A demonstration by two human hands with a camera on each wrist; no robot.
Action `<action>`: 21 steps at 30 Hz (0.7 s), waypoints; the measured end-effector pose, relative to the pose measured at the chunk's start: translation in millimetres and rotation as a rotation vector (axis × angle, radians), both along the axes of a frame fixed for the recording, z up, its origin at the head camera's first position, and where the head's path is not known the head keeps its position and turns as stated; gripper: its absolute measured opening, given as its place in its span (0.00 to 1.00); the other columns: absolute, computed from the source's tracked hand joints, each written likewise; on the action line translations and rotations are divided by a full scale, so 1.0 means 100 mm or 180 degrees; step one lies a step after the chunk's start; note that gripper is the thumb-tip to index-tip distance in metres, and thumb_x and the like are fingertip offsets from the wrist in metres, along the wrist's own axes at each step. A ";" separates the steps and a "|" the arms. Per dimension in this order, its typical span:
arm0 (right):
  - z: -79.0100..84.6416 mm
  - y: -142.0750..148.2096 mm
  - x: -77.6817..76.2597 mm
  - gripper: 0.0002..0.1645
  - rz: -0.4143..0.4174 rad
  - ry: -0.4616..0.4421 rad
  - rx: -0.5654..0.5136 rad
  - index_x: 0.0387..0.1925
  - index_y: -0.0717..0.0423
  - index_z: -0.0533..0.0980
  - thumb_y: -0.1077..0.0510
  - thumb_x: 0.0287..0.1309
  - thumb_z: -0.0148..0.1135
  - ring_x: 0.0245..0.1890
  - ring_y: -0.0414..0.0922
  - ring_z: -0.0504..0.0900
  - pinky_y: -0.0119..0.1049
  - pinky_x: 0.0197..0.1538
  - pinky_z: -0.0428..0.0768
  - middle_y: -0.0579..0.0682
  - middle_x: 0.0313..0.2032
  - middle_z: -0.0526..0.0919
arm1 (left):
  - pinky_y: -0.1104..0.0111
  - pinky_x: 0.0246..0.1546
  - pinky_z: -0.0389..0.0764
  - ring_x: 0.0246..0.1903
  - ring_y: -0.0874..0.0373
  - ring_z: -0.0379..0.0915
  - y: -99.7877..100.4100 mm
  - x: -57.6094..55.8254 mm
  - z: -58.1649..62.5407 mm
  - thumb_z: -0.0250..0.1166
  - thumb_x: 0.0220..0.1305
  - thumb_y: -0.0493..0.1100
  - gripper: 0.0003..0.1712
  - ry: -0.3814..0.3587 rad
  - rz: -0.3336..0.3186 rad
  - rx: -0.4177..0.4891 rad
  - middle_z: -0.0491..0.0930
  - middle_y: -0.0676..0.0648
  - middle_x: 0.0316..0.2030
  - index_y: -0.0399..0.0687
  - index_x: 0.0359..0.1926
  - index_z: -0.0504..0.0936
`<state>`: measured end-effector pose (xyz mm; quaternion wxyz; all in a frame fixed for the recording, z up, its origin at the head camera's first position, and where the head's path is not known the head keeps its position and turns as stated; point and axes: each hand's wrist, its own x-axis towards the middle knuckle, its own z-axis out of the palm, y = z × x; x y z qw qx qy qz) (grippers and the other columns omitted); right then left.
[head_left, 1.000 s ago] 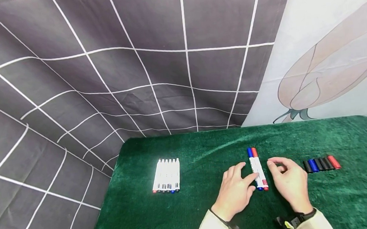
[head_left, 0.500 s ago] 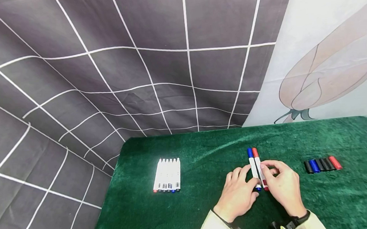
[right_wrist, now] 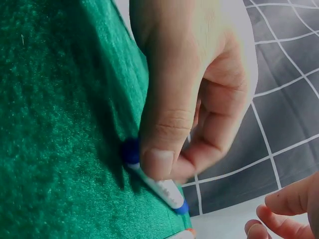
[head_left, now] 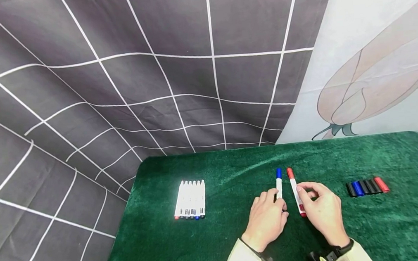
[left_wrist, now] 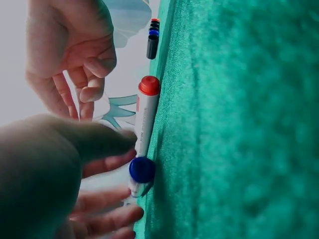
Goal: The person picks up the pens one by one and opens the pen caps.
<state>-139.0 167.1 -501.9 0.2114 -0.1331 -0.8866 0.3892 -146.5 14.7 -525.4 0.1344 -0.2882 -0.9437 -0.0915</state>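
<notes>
In the head view my left hand (head_left: 264,218) holds a blue whiteboard marker (head_left: 279,187) by its near end, thumb and fingers on either side. The left wrist view shows that marker's round blue end (left_wrist: 142,170) between the thumb and the spread fingers. To its right a red whiteboard marker (head_left: 295,189) lies on the cloth, capped and apart from the blue one. My right hand (head_left: 324,209) is beside the red marker. From the left wrist its loosely bent fingers (left_wrist: 87,89) hover above the red marker, with a gap between. It holds nothing.
A row of several white markers (head_left: 190,199) lies at the left of the green cloth (head_left: 234,165). On the right sits a row of several black, blue and red caps (head_left: 367,187). A dark gridded curtain (head_left: 189,78) hangs behind.
The blue marker has slid left with my left hand, away from the red one, which stays put. My right hand moved left to the red marker, then stayed about there.
</notes>
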 end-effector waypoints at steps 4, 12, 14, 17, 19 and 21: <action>-0.01 -0.01 0.00 0.04 0.0015 0.0041 0.0005 0.31 0.48 0.82 0.56 0.52 0.64 0.19 0.33 0.72 0.27 0.23 0.64 0.45 0.20 0.80 | 0.71 0.27 0.70 0.31 0.62 0.70 -0.02 -0.01 -0.02 0.68 0.50 0.54 0.09 0.0128 0.0421 0.0270 0.72 0.56 0.34 0.59 0.27 0.77; 0.00 -0.01 0.02 0.04 0.0025 -0.0035 -0.0057 0.31 0.48 0.82 0.54 0.52 0.64 0.18 0.32 0.71 0.27 0.23 0.64 0.45 0.20 0.81 | 0.68 0.15 0.66 0.18 0.59 0.71 -0.10 -0.05 -0.02 0.70 0.44 0.49 0.11 0.0189 0.0845 0.0463 0.70 0.55 0.19 0.56 0.21 0.74; 0.00 -0.01 0.02 0.04 0.0040 -0.0033 -0.0067 0.31 0.48 0.82 0.55 0.52 0.64 0.18 0.31 0.71 0.27 0.23 0.64 0.45 0.20 0.81 | 0.68 0.15 0.66 0.17 0.59 0.72 -0.13 -0.07 0.00 0.70 0.44 0.47 0.10 0.0165 0.0850 0.0471 0.71 0.55 0.18 0.55 0.21 0.74; -0.01 0.01 0.01 0.04 0.0052 -0.0035 -0.0065 0.31 0.48 0.82 0.54 0.52 0.64 0.18 0.31 0.71 0.27 0.23 0.64 0.45 0.19 0.81 | 0.69 0.15 0.67 0.18 0.58 0.72 -0.18 -0.08 0.04 0.70 0.46 0.46 0.09 0.0056 0.0846 0.0470 0.72 0.55 0.19 0.56 0.22 0.75; -0.01 0.01 0.00 0.04 0.0047 -0.0057 -0.0060 0.31 0.47 0.82 0.54 0.52 0.64 0.18 0.30 0.72 0.27 0.23 0.64 0.45 0.20 0.81 | 0.69 0.16 0.67 0.18 0.58 0.73 -0.21 -0.09 0.08 0.70 0.46 0.45 0.09 0.0013 0.0842 0.0499 0.73 0.56 0.20 0.56 0.23 0.76; -0.01 0.02 -0.01 0.05 0.0056 -0.0062 -0.0082 0.32 0.48 0.82 0.54 0.53 0.63 0.18 0.29 0.73 0.27 0.23 0.64 0.46 0.21 0.82 | 0.68 0.16 0.68 0.19 0.58 0.73 -0.25 -0.10 0.12 0.70 0.46 0.44 0.09 0.0008 0.0820 0.0537 0.73 0.56 0.20 0.57 0.24 0.76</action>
